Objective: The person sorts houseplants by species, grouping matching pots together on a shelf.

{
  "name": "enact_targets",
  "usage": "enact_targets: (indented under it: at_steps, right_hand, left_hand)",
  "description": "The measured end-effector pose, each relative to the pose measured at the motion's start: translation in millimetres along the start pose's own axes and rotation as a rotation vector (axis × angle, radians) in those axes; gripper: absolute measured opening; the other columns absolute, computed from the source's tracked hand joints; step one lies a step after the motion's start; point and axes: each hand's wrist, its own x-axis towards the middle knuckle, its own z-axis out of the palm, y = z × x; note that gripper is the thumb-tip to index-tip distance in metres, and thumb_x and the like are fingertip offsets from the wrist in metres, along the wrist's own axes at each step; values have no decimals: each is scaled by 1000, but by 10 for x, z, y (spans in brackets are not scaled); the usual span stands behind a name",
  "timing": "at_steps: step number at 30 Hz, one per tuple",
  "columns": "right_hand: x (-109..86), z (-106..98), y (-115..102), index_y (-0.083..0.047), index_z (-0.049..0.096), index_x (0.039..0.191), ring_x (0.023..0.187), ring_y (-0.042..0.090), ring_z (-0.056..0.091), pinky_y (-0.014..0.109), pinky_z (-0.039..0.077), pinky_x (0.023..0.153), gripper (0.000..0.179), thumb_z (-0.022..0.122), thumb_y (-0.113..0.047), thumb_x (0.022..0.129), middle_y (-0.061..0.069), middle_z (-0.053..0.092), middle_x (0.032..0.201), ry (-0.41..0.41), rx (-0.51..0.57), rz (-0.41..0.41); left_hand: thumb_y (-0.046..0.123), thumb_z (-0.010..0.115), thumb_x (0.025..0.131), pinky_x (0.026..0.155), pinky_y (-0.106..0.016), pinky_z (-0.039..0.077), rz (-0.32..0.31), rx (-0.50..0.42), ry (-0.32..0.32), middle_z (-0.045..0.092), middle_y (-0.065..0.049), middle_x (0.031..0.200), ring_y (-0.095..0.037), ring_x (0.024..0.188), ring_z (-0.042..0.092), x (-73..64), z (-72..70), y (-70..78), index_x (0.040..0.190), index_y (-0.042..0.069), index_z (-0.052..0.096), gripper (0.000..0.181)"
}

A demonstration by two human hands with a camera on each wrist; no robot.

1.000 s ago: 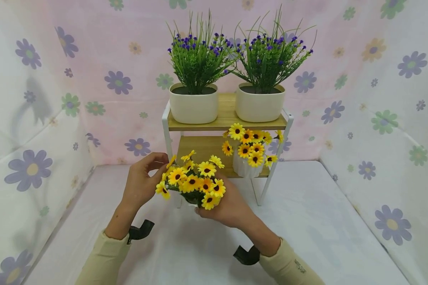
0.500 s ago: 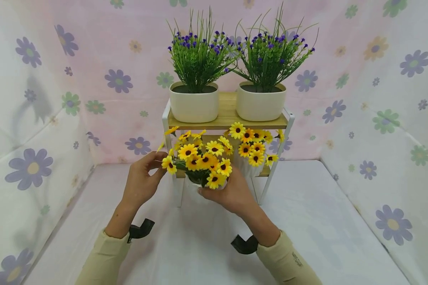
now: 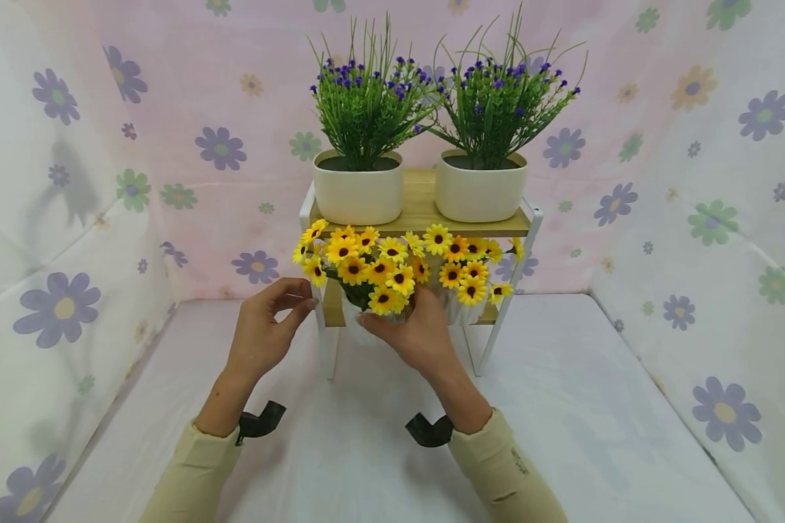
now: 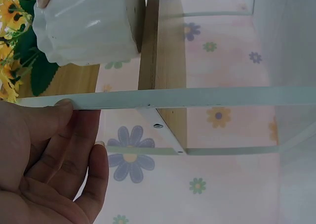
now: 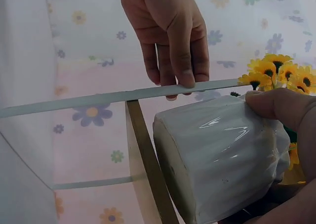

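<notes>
My right hand (image 3: 419,330) grips a white ribbed flowerpot (image 5: 222,155) with its thumb on the near side. Yellow artificial flowers (image 3: 366,265) fill that pot and cover most of it in the head view. The pot's base is close to the lower wooden shelf (image 5: 150,169), at its left half; whether they touch I cannot tell. My left hand (image 3: 262,330) pinches the white metal upright (image 4: 207,97) of the plant stand between thumb and fingers, left of the flowers. Some of the right fingers are hidden behind the pot.
A second pot of yellow flowers (image 3: 472,272) occupies the right half of the lower shelf. On the upper shelf (image 3: 419,196) stand two cream planters, left (image 3: 358,192) and right (image 3: 480,190), with purple-flowered grass. Flower-patterned cloth surrounds the white table (image 3: 602,407).
The right hand has carried the potted yellow flowers away from me and up, from before the stand to the lower shelf's left side. The left hand has stayed at the upright.
</notes>
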Motion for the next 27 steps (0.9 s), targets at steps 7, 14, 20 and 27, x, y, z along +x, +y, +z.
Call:
enact_targets:
  at_steps: [7, 14, 20, 27]
  right_hand:
    - [100, 108, 85, -20, 54, 147, 135, 15, 58, 44, 45, 117, 78, 94, -11, 80, -6, 62, 143, 45, 66, -43]
    - [161, 166, 153, -21, 51, 148, 135, 13, 57, 40, 44, 118, 78, 92, -10, 83, -6, 60, 142, 65, 90, -78]
    - [227, 218, 194, -21, 49, 149, 135, 13, 57, 40, 45, 118, 78, 91, -8, 84, -5, 59, 143, 75, 102, -126]
    - [245, 255, 213, -17, 49, 149, 136, 15, 57, 41, 45, 118, 76, 89, -8, 86, -2, 59, 143, 69, 112, -136]
  left_hand:
    - [8, 72, 102, 90, -10, 50, -1, -8, -4, 74, -11, 116, -30, 108, 74, 1, 3, -5, 120, 7, 73, 18]
    - [8, 73, 101, 93, -19, 55, 6, -3, 1, 75, -8, 115, -31, 108, 75, 5, 14, -27, 120, 6, 73, 18]
    - [9, 73, 101, 93, -18, 53, 13, 8, 6, 75, -7, 115, -29, 107, 75, 9, 19, -30, 119, 6, 73, 18]
    - [9, 73, 101, 91, -8, 48, 14, 5, 9, 75, -8, 115, -31, 109, 75, 7, 11, -13, 119, 7, 73, 19]
